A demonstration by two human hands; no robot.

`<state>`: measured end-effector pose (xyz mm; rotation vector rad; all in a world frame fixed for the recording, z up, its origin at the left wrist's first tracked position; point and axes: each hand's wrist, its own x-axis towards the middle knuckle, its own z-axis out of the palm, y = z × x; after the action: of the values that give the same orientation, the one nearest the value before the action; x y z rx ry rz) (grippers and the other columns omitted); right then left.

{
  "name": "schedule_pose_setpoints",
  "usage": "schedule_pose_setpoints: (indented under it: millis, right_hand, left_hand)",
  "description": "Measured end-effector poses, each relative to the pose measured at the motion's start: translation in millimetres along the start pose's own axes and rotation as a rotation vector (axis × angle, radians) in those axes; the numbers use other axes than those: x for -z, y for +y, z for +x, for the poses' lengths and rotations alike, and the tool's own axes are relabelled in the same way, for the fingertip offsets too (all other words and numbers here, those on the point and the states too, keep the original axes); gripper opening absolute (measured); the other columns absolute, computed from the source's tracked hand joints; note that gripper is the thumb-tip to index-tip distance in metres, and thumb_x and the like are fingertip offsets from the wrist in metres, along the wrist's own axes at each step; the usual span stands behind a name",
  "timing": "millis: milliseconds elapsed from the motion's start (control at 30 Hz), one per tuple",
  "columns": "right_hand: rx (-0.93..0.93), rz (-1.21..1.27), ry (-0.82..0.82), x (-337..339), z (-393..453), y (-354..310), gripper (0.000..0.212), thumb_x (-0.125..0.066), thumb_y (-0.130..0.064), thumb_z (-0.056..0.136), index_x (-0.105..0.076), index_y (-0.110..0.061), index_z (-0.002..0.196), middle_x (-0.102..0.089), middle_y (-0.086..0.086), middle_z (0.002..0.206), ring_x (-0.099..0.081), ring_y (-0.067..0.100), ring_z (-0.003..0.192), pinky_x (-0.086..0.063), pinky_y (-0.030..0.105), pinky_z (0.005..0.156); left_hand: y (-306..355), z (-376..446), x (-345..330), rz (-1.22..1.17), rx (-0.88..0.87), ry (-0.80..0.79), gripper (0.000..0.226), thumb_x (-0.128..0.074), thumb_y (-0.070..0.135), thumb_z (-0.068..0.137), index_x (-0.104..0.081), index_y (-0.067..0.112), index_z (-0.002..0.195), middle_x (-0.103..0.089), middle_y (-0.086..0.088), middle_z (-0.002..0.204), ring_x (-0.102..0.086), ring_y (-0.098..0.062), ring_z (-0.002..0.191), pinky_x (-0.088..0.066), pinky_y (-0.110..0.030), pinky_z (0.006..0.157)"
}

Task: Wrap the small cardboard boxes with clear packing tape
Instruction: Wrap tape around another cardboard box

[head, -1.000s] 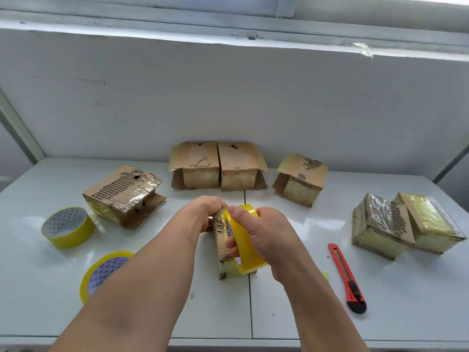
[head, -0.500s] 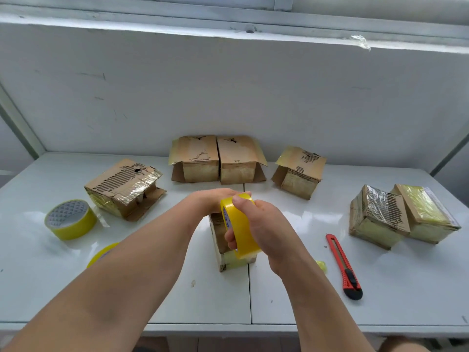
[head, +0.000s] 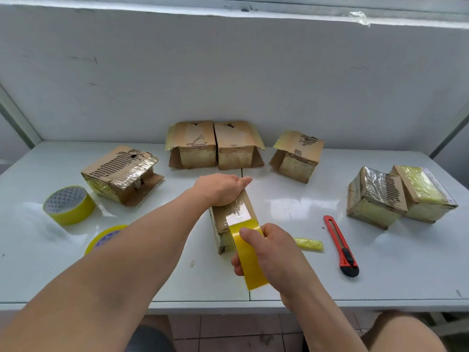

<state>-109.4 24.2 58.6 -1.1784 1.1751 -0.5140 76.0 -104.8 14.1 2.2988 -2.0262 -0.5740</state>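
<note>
In the middle of the white table (head: pixel 291 275), the left hand (head: pixel 220 189) presses down on the far end of a small box (head: pixel 232 219); I cannot tell how its fingers lie. The right hand (head: pixel 269 250) grips the yellow tape roll (head: pixel 247 255) and pulls a clear strip over the top. Two boxes on the right (head: pixel 375 199) look wrapped. Four boxes at the back (head: pixel 193 146) look not done. A red knife (head: pixel 341 245) lies near. A second ago the roll sat on top of the box; now it is lower and closer.
</note>
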Motion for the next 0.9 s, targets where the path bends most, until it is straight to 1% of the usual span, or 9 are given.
schedule_pose_setpoints:
  millis: [133, 233, 333, 400, 500, 600, 700, 833, 900]
  right_hand:
    - [-0.008, -0.009, 0.019, -1.6, 2.4, 17.2, 0.015, -0.054, -0.028, 0.101, -0.055, -0.013, 0.103, -0.076, 0.013, 0.085, -0.071, 0.018, 0.063, -0.052, 0.021, 0.052]
    - [-0.005, -0.037, 0.033, -2.3, 5.7, 26.4, 0.017, -0.054, -0.031, 0.1, -0.055, -0.014, 0.102, -0.077, 0.011, 0.08, -0.072, 0.021, 0.065, -0.054, 0.028, 0.06]
    - [0.003, -0.035, 0.043, -3.3, 6.9, 29.9, 0.016, -0.055, -0.031, 0.1, -0.056, -0.015, 0.102, -0.076, 0.011, 0.083, -0.072, 0.019, 0.065, -0.053, 0.026, 0.058]
    - [0.005, -0.054, 0.041, -3.6, 5.4, 30.4, 0.016, -0.053, -0.033, 0.1, -0.055, -0.017, 0.104, -0.076, 0.01, 0.086, -0.072, 0.017, 0.066, -0.052, 0.024, 0.056]
    - [0.018, -0.059, 0.028, -3.3, 2.5, 32.8, 0.015, -0.052, -0.033, 0.101, -0.055, -0.019, 0.106, -0.077, 0.008, 0.088, -0.073, 0.016, 0.069, -0.051, 0.022, 0.056]
    - [0.059, -0.032, 0.016, -4.3, 0.5, 39.5, 0.017, -0.052, -0.036, 0.102, -0.054, -0.019, 0.105, -0.077, 0.007, 0.087, -0.074, 0.019, 0.072, -0.054, 0.024, 0.061]
    - [0.064, -0.087, 0.031, -6.5, 2.6, 46.6, 0.02, -0.049, -0.042, 0.103, -0.053, -0.022, 0.103, -0.077, 0.005, 0.083, -0.075, 0.021, 0.075, -0.057, 0.033, 0.07]
    - [0.036, -0.128, 0.026, -5.3, 1.2, 47.2, 0.023, -0.046, -0.043, 0.104, -0.053, -0.02, 0.103, -0.077, 0.006, 0.081, -0.072, 0.016, 0.067, -0.055, 0.03, 0.066]
    - [0.027, -0.106, 0.0, -4.9, -0.1, 46.8, 0.024, -0.047, -0.043, 0.104, -0.053, -0.02, 0.105, -0.077, 0.006, 0.083, -0.072, 0.014, 0.066, -0.055, 0.025, 0.061]
  left_hand:
    - [0.2, -4.1, -9.0, 0.11, -0.006, 0.129, 0.07, -0.009, 0.072, 0.097, -0.054, 0.028, 0.13, -0.061, -0.001, 0.135, -0.053, -0.027, 0.126, -0.04, -0.045, 0.098]
    - [2.8, -10.0, -8.4, 0.261, -0.065, 0.357, 0.063, -0.019, 0.067, 0.1, -0.052, 0.021, 0.127, -0.058, -0.006, 0.129, -0.051, -0.028, 0.119, -0.037, -0.043, 0.096]
    - [9.6, -17.4, -8.0, 0.456, -0.163, 0.504, 0.047, -0.027, 0.055, 0.105, -0.052, 0.015, 0.114, -0.053, -0.006, 0.114, -0.051, -0.025, 0.098, -0.037, -0.036, 0.079]
    - [13.6, -21.6, -8.6, 0.42, -0.227, 0.49, 0.04, -0.029, 0.043, 0.109, -0.053, 0.012, 0.111, -0.055, -0.009, 0.109, -0.058, -0.028, 0.093, -0.04, -0.037, 0.069]
    - [18.6, -26.6, -10.3, 0.443, -0.256, 0.492, 0.035, -0.026, 0.034, 0.11, -0.053, 0.011, 0.111, -0.056, -0.009, 0.107, -0.063, -0.029, 0.09, -0.05, -0.038, 0.068]
    - [17.3, -37.0, -16.0, 0.388, -0.236, 0.528, 0.035, -0.03, 0.04, 0.109, -0.052, 0.013, 0.112, -0.056, -0.007, 0.108, -0.058, -0.024, 0.091, -0.042, -0.032, 0.068]
    - [13.1, -41.8, -19.6, 0.333, -0.208, 0.514, 0.036, -0.032, 0.044, 0.108, -0.051, 0.014, 0.112, -0.055, -0.006, 0.111, -0.053, -0.023, 0.096, -0.03, -0.028, 0.071]
    - [20.3, -44.3, -13.3, 0.388, -0.191, 0.473, 0.037, -0.028, 0.043, 0.109, -0.051, 0.015, 0.117, -0.054, -0.006, 0.12, -0.052, -0.023, 0.102, -0.035, -0.029, 0.077]
    - [23.5, -51.9, -12.6, 0.358, -0.163, 0.449, 0.05, -0.03, 0.055, 0.105, -0.054, 0.014, 0.118, -0.056, -0.006, 0.122, -0.051, -0.024, 0.107, -0.039, -0.031, 0.088]
